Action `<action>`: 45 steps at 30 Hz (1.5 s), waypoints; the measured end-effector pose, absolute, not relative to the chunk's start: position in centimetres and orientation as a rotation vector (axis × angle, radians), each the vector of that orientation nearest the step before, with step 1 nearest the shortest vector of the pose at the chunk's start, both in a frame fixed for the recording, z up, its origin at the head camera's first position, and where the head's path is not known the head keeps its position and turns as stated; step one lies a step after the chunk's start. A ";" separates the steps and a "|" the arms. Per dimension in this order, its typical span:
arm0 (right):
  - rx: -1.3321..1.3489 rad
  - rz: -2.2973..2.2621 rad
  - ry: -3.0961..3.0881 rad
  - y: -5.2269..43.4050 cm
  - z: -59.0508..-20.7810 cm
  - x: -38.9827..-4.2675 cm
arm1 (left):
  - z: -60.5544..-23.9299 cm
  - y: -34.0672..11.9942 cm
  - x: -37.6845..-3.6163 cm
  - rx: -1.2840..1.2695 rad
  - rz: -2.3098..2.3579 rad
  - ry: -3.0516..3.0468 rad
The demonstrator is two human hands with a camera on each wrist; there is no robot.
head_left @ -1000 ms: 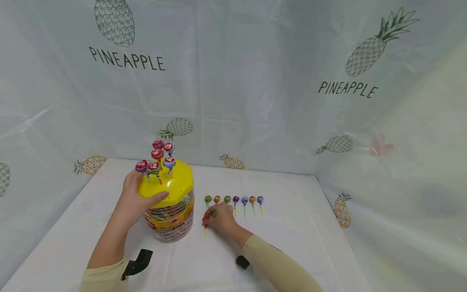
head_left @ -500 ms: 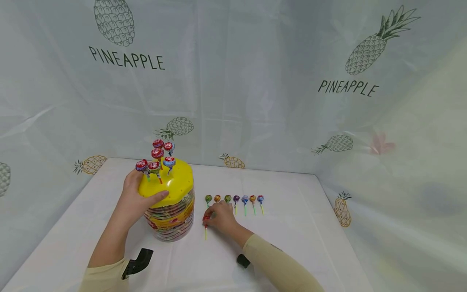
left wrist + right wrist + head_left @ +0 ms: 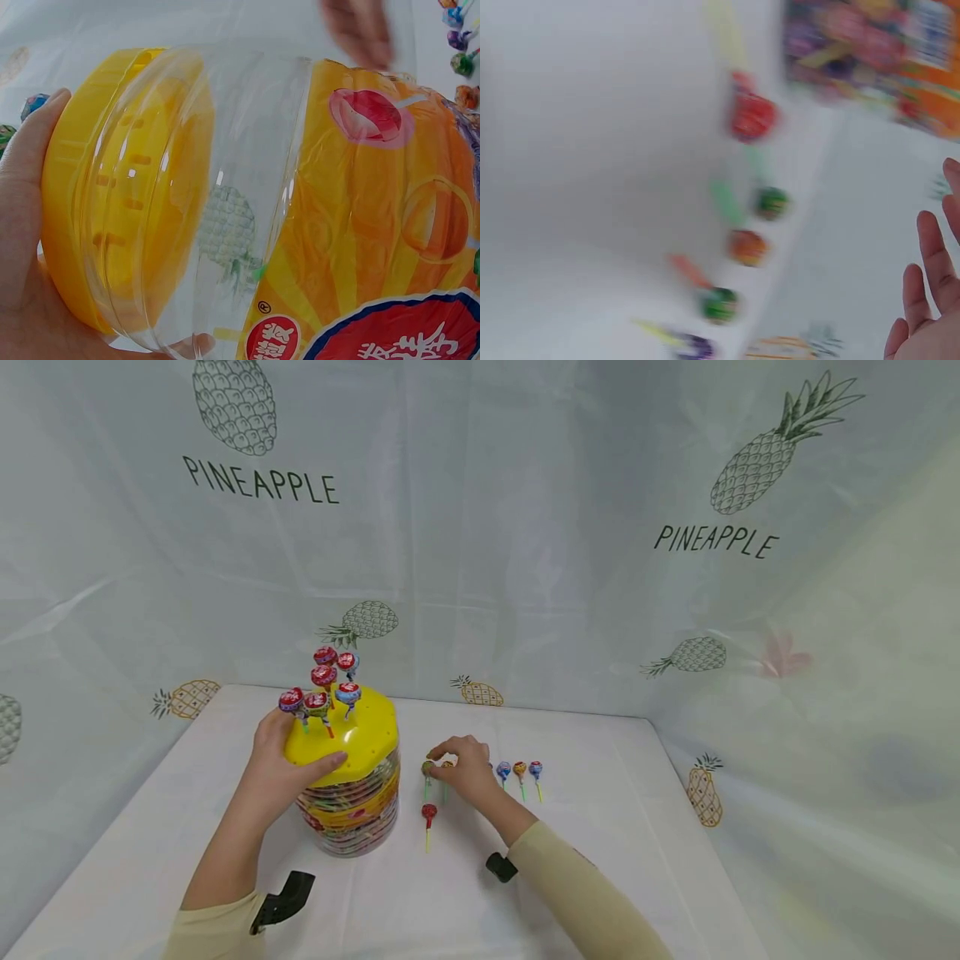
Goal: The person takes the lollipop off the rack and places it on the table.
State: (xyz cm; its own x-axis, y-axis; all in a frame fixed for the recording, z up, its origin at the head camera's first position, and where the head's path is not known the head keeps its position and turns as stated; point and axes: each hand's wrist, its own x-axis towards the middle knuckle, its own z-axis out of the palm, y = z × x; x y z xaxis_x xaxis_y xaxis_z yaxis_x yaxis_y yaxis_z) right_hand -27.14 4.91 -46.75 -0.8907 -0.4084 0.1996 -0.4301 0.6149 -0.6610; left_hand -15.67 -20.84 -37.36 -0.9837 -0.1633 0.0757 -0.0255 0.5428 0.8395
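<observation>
My left hand [image 3: 273, 772] grips the yellow lid [image 3: 352, 739] of a clear candy jar [image 3: 352, 814]; the left wrist view shows my palm [image 3: 22, 225] curled round the lid's rim [image 3: 82, 210]. Several wrapped lollipops [image 3: 324, 677] stand in holes in the lid. A red lollipop [image 3: 429, 812] lies alone on the white table to the right of the jar. My right hand [image 3: 465, 768] hovers over a row of lollipops [image 3: 519, 768], fingertips by the green one [image 3: 427, 767]. The blurred right wrist view shows my fingers [image 3: 930, 300] spread, holding nothing, and the red lollipop [image 3: 752, 116].
The white tablecloth [image 3: 600, 827] is backed by a pale pineapple-print curtain [image 3: 525, 568] on three sides. Black wrist camera mounts [image 3: 285, 897] [image 3: 498, 866] show near both sleeves.
My right hand let go of the red lollipop and moved away from me to the row of lollipops. The red lollipop stays lying on the table. My left hand has not moved.
</observation>
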 end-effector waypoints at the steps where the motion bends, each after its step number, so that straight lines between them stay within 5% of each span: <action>1: 0.722 1.194 -2.768 5.0 -46.0 -27.2 | -37.4 -20.9 -15.6 0.161 -1.430 -2.627; 7: 0.882 1.057 -2.752 4.9 -43.9 -27.5 | -37.4 -21.0 -15.6 0.158 -1.435 -2.616; 22: 1.270 0.472 -3.029 5.6 -51.5 -28.4 | -37.5 -21.0 -15.6 0.133 -1.436 -2.606; 45: 1.373 0.511 -2.975 5.4 -52.0 -28.3 | -37.4 -20.8 -15.5 0.117 -1.430 -2.588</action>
State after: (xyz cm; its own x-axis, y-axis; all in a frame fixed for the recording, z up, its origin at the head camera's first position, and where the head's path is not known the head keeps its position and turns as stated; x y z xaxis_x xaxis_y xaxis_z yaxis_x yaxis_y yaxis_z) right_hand -28.26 5.44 -52.05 -0.6447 -0.7638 -0.0290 -0.7104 0.6127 -0.3463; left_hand -15.46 -20.84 -37.43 -0.9803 -0.1564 0.1204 0.0187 0.5336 0.8455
